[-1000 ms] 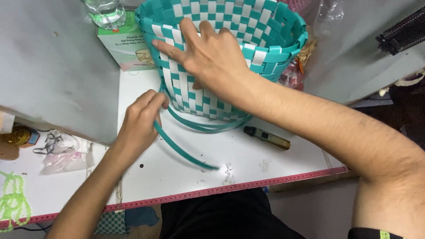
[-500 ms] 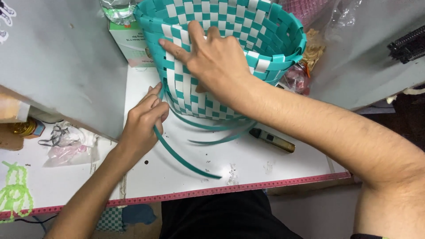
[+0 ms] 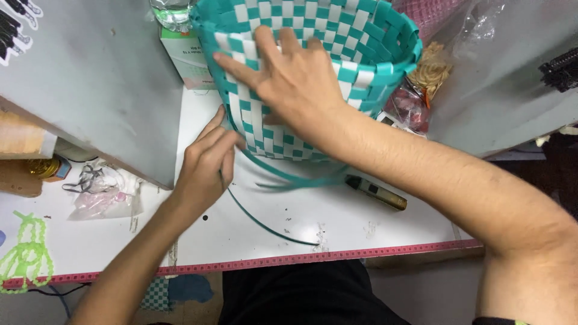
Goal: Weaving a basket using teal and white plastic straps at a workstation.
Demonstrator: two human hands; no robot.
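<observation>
A basket (image 3: 373, 54) woven of teal and white strips lies tilted on a white table (image 3: 337, 222). My right hand (image 3: 289, 78) presses flat on its woven side, fingers spread. My left hand (image 3: 205, 165) is closed on a loose teal strip (image 3: 265, 225) at the basket's lower left edge; the strip curves down over the table. More teal strips (image 3: 301, 179) trail from under the basket.
A dark pen-like tool (image 3: 376, 192) lies on the table right of the strips. A grey panel (image 3: 90, 84) stands at the left, a box (image 3: 186, 57) and bottle (image 3: 171, 12) behind the basket. Plastic bags (image 3: 409, 105) sit at right, a bag (image 3: 102, 192) and green cord (image 3: 27, 256) at left.
My left hand has moved up along the basket's lower left edge, drawing the teal strip with it. The right hand stays pressed on the basket.
</observation>
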